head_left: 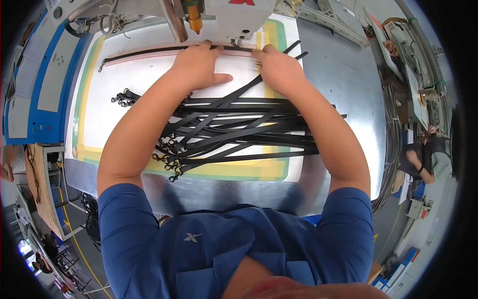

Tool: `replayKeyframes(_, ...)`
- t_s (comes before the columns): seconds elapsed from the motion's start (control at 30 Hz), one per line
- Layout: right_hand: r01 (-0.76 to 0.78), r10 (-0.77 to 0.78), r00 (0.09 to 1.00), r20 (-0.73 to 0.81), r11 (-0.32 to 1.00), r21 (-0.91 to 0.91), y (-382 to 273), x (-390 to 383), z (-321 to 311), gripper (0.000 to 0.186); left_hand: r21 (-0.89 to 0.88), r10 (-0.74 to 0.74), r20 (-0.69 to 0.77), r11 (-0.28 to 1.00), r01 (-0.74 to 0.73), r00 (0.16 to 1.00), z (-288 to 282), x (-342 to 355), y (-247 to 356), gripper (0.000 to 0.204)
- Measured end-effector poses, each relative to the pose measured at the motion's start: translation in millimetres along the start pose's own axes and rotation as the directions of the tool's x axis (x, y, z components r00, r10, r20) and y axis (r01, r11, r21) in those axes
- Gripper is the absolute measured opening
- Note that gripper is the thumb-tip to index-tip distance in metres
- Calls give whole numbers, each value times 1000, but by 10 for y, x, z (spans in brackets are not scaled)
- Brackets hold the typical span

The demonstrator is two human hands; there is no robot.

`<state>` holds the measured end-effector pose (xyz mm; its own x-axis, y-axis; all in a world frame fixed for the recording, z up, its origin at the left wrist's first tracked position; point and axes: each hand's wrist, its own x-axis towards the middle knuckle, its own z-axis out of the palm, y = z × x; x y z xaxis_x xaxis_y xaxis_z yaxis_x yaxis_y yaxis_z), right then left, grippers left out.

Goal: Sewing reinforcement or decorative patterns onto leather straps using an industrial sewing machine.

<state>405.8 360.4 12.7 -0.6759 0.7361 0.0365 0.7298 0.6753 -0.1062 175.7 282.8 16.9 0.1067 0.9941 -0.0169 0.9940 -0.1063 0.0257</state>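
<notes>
A long black strap (149, 53) with a small metal clip at its left end lies along a pink strip (130, 58) on the white work surface. My left hand (196, 65) rests on the strap near its middle, fingers pressing down and thumb stretched to the right. Further right, my right hand (280, 69) has its fingers bent together at the same strap; its fingertips are partly blurred. Nearer me, between my forearms, several black straps (239, 134) lie in a loose, crossing pile. Their metal clips (172, 163) gather on the left side. Two strap ends stick out past my right hand.
Just beyond my hands hangs a machine head (239, 22) with an amber nozzle (194, 20). Yellow and green tape (224, 170) borders the white sheet on a metal table (343, 99). A blue cabinet (50, 84) stands left. Another person (428, 159) is far right.
</notes>
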Motion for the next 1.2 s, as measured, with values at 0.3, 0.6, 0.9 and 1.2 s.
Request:
replayKeyframes(0.3,80,-74,993,-97,995,64,46,21,141,39,-6,-54,47,999,54,997,-102,27,109,81)
replayKeyframes(0.6,133,-131,986,-101,991,15,24,48,181,39,11,-69,22,998,69,997,-60,9,102,82)
replayKeyframes(0.9,110,-107,988,-112,994,16,-24,65,151,41,-194,-27,92,980,45,995,-121,-220,-421,72)
replayKeyframes(1.2,-46,47,998,-33,999,13,-149,63,59,41,-285,-255,37,924,255,966,10,-854,-1686,62)
